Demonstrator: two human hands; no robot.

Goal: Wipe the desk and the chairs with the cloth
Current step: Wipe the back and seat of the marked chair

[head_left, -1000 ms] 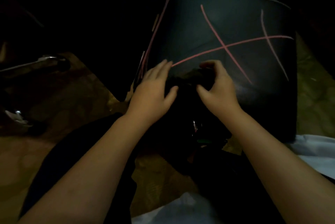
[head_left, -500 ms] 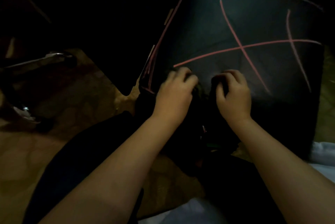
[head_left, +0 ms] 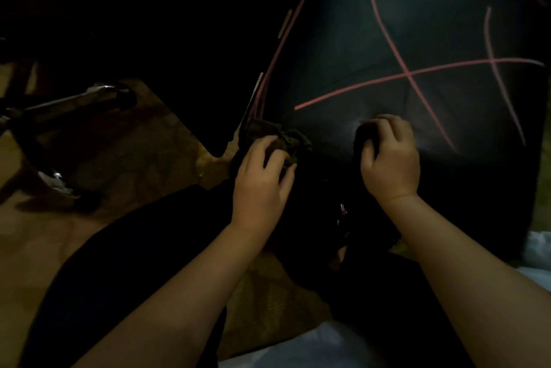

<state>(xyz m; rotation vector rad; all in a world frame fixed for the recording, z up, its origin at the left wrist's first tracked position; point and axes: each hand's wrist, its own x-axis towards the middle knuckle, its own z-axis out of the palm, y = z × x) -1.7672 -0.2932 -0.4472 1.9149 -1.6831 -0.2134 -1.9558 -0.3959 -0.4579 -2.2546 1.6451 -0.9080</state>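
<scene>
Single head view, angled steeply down, close above chair seat (head_left: 343, 39).

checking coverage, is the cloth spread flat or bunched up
Bunched up: the cloth is crumpled in folds, gripped by the left hand and right hand on the chair seat.

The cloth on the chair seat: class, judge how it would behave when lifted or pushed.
Probably floppy: the cloth crumples into folds in the grip of the left hand. Likely light: one hand bunches it. Pushed, it might wrinkle rather than slide across the chair seat.
</scene>
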